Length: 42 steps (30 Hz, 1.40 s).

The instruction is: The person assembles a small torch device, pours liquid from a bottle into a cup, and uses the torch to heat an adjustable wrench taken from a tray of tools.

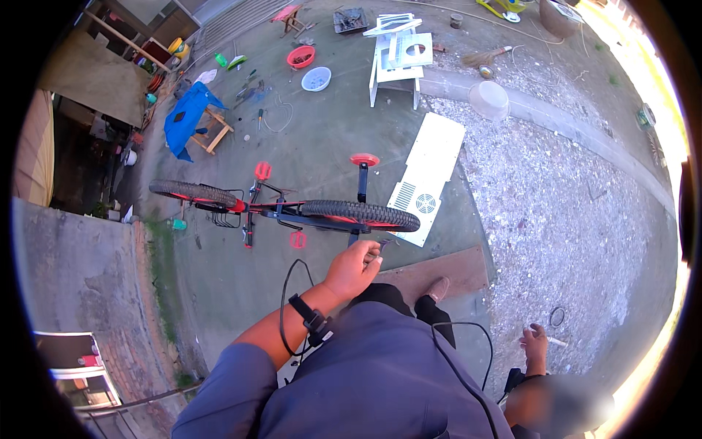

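A red and black bicycle [278, 208] stands in front of me with its knobbly tyres uppermost, apparently upside down. One small red stabiliser wheel [364, 159] sticks out on a black arm at the far side of the right-hand wheel [360, 213]. My left hand [355, 268] is just on the near side of that wheel, beside a black bracket. Its fingers are curled; a small dark piece [384, 245] shows by the fingertips, but what they hold is unclear. Out to the right, my right hand [534, 342] is closed, apparently round a short white rod [557, 342].
White perforated panels [431, 157] lie beyond the wheel, near a white stand [398, 55]. A brown board [461, 269] lies by my shoe. Basins [316, 79], a blue-draped wooden stool [191, 117] and scattered tools sit farther off. Cables [284, 311] loop from my wrists.
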Motion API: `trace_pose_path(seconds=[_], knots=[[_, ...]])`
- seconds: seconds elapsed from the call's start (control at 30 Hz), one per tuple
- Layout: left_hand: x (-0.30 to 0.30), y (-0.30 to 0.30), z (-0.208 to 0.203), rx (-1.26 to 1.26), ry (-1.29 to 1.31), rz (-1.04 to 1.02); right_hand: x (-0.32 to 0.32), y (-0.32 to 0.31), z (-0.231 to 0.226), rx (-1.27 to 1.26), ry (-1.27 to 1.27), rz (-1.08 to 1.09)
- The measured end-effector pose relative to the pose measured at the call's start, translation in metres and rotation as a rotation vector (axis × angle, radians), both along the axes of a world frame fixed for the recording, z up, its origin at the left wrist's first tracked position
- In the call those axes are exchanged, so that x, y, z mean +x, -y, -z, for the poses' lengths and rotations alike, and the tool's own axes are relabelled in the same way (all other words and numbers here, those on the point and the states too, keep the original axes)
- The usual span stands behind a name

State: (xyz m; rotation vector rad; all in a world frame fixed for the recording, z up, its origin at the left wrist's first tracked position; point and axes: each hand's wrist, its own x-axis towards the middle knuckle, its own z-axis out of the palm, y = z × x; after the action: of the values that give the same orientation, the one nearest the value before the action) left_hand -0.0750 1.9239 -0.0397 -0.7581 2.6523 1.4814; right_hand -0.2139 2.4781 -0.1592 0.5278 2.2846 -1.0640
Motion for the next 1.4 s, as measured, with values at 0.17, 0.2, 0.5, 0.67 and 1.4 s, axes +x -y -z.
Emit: trace_pose_path(seconds=[0.17, 0.2, 0.5, 0.67, 1.4], knots=[[-0.024, -0.034, -0.001, 0.038, 0.078, -0.113, -0.150, 0.050, -0.019, 0.020, -0.129, -0.293], [-0.026, -0.036, 0.006, 0.036, 0.113, -0.114, -0.178, 0.073, -0.024, 0.005, -0.155, -0.354], [-0.098, -0.038, 0.037, 0.078, 0.244, -0.242, -0.349, 0.217, -0.032, -0.059, -0.145, -0.773], [-0.148, -0.024, 0.035, 0.170, 0.168, -0.359, -0.414, 0.264, -0.037, -0.059, -0.079, -0.804], [-0.323, 0.149, 0.047, 0.135, 0.163, -0.853, -0.677, 0.597, -0.007, -0.079, -0.072, -1.214]])
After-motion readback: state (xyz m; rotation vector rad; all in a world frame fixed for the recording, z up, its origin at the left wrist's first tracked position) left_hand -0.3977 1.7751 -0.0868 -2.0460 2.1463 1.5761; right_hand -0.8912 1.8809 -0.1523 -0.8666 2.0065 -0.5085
